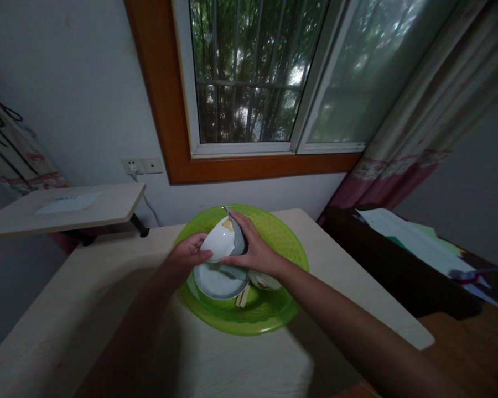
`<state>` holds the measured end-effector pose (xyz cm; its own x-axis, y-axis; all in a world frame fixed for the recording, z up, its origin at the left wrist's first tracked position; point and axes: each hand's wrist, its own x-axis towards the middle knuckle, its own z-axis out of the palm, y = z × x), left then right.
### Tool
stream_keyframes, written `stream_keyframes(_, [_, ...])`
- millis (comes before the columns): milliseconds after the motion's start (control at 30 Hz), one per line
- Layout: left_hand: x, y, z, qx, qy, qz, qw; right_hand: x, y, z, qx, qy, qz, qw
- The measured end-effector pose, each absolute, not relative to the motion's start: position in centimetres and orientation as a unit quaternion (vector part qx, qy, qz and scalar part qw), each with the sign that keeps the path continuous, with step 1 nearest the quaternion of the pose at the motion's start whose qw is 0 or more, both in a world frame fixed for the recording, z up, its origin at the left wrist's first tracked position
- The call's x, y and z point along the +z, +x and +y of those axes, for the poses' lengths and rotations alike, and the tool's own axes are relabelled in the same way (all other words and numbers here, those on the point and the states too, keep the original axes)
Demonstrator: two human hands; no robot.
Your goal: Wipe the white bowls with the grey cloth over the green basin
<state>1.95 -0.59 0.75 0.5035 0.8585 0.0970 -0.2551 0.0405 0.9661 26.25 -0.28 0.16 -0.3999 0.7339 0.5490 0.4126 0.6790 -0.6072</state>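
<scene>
Above a green plastic basin (269, 323), a white bowl (217, 242) is held tilted on its side. My left hand (190, 251) grips the bowl's left side, thumb on the outer wall. On the right, my right hand (253, 246) presses a grey-blue cloth (239, 239) against the bowl, with fingers curved around it. Below the bowl, a white plate (219, 282) lies in the basin. Light wooden chopsticks (243, 297) rest beside the plate. A patterned dish (265, 281) sits partly hidden under my right wrist.
The basin stands on a pale wooden table (240, 359) below a barred window (253, 72). A raised shelf (66, 207) with a paper sheet is at left. Papers (415, 243) lie on dark furniture at right. A plugged-in cord (151, 207) hangs behind the table.
</scene>
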Motion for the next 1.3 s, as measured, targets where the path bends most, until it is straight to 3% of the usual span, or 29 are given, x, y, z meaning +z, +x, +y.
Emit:
stream_keyframes(333, [-0.1,1.7,-0.3,0.43,0.499,0.228,0.717,-0.4,26.4,0.0,0.362,-0.364,-0.725,0.46])
stream_keyframes(500, [-0.1,2.1,-0.5,0.428,0.506,0.22,0.716,-0.2,26.3,-0.3,0.38,-0.368,-0.72,0.449])
stream_keyframes(1100, [0.5,2.0,-0.4,0.395,0.529,0.316,0.681,0.4,25.6,-1.1,0.14,-0.335,-0.85,0.381])
stream_keyframes(1300, [-0.1,2.3,0.0,0.43,0.482,0.297,0.704,1.7,25.2,-2.2,0.025,-0.327,-0.901,0.283])
